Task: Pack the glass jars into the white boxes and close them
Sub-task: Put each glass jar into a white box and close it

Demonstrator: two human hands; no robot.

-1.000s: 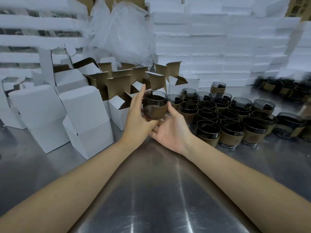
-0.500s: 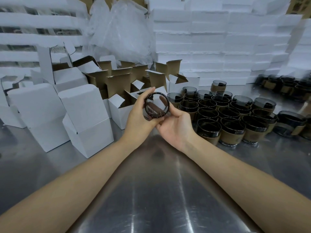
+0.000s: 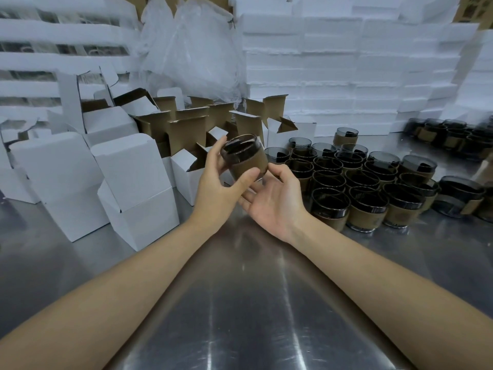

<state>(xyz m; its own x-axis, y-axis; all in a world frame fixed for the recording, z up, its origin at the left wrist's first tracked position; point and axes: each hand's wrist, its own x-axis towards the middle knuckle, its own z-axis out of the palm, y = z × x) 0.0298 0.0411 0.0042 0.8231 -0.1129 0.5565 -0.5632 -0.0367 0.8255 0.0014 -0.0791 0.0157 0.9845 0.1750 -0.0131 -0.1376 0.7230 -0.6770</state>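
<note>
Nearest you, both forearms cross the steel desk [image 3: 240,303] and meet mid-desk. Your left grip [image 3: 216,190] is pinching the glass jar [image 3: 245,158], with the thumb across the brown sleeve on the near side and the fingers up the far left side by the rim. The jar is off the desk and tilted, mouth toward upper left, base toward your right grip [image 3: 277,201]. That grip is palm-up and spread, just below and right of the jar. Its fingers lie loose under your left thumb and its thumb tip is at the sleeve's lower edge; can't tell if it makes contact. Left of your hands, closed white boxes [image 3: 138,188] sit on the desk. Just beyond the left grip is an open white box [image 3: 186,177], flaps up and brown inside, with more open ones packed behind it. Right of the right grip is the jar cluster [image 3: 368,182], upright, sleeved and touching each other. A second jar group [image 3: 448,134] sits further back right, blurred. At the back are stacked foam sheets [image 3: 346,62] and a clear plastic bag [image 3: 192,49].
</note>
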